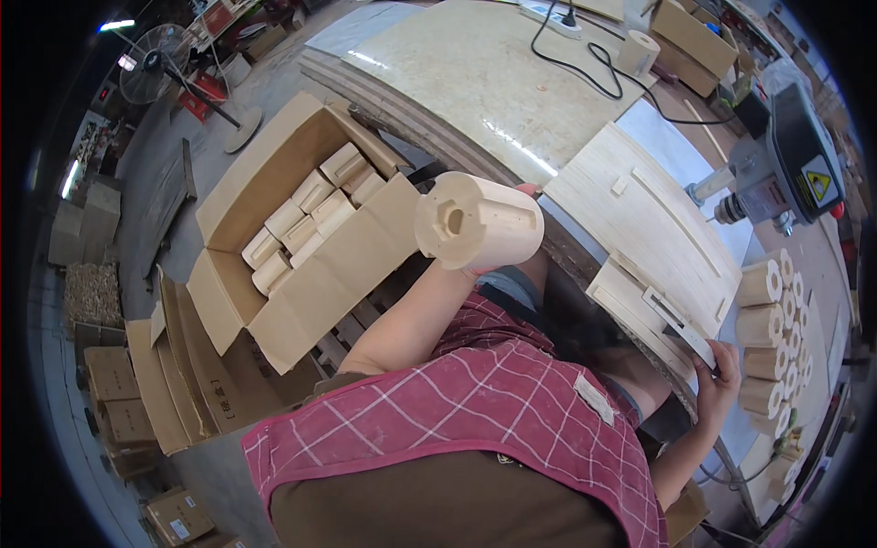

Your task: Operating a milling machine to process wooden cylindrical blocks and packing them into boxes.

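In front of me, raised off the bench, is a pale wooden cylinder [498, 224] with a hole in its end face and grooves along its side. My left hand [468, 274] is closed around its far side, mostly hidden by the wood. My right hand [719, 379] pinches the near end of a flat, slotted metal strip [687, 337]. That strip lies over a wooden block [630, 297] at the edge of a pale board [639, 210] with raised wooden strips.
An open carton [320, 306] of similar cylinders stands at the left. Beyond the board is a drill press [776, 173]; stacked cylinders [760, 324] line the right. A black cable [607, 87] crosses the bench near another cylinder [638, 53]. A fan [155, 64] stands far left.
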Available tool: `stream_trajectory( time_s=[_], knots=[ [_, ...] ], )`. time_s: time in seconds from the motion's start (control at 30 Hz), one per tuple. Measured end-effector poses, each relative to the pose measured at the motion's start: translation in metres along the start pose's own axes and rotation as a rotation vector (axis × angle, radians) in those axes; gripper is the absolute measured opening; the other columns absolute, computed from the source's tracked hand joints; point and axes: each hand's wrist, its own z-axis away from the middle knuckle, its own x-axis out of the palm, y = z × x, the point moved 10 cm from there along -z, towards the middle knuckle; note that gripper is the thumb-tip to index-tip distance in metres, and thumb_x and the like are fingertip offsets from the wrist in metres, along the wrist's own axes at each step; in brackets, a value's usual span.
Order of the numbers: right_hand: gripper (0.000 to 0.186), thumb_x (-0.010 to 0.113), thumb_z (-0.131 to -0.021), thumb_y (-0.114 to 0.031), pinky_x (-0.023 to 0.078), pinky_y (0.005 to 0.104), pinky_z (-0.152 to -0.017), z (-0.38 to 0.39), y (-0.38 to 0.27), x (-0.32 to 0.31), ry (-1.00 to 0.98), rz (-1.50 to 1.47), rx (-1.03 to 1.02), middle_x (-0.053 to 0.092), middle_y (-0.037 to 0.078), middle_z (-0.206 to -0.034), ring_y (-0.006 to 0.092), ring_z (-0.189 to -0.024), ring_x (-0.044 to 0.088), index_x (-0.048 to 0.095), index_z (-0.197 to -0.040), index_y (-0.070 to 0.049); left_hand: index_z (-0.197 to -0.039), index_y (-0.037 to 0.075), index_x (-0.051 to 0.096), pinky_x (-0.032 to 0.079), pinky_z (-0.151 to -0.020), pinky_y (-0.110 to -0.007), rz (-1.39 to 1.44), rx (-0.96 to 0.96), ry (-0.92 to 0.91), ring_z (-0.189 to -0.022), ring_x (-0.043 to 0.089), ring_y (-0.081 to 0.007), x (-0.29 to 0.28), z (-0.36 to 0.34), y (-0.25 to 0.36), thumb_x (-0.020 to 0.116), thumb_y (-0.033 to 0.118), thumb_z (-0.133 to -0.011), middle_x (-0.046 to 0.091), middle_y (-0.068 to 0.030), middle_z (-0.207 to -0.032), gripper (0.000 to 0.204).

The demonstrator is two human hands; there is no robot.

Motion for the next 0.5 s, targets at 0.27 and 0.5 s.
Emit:
stream_trajectory(
  time_s=[0.27,0.5],
  knots=[
    [0.028,0.064,-0.065,0.005,0.040,0.0256,-0.069,0.006,0.027,0.005,-0.096,-0.052,0.028,0.053,0.006,-0.082,0.0174,-0.077,0.050,0.058,-0.092,0.000,-0.108,0.001,0.054,0.044,-0.087,-0.038,-0.585,0.391,0.652,-0.095,0.057,-0.0236,-0.015,0.059,0.104,0.052,0.041,-0.083,0.060,-0.0122,-0.103,0.047],
    [0.022,0.063,-0.074,0.000,0.039,0.0225,-0.071,0.007,0.040,0.011,-0.211,-0.071,0.135,0.051,0.002,-0.087,0.0112,-0.081,0.047,0.057,-0.096,0.000,-0.107,0.006,0.055,0.048,-0.072,-0.033,-0.856,0.707,1.022,-0.083,0.059,-0.0163,-0.003,0.164,0.217,0.067,0.025,-0.076,0.061,-0.0060,-0.093,0.038]
  ],
)
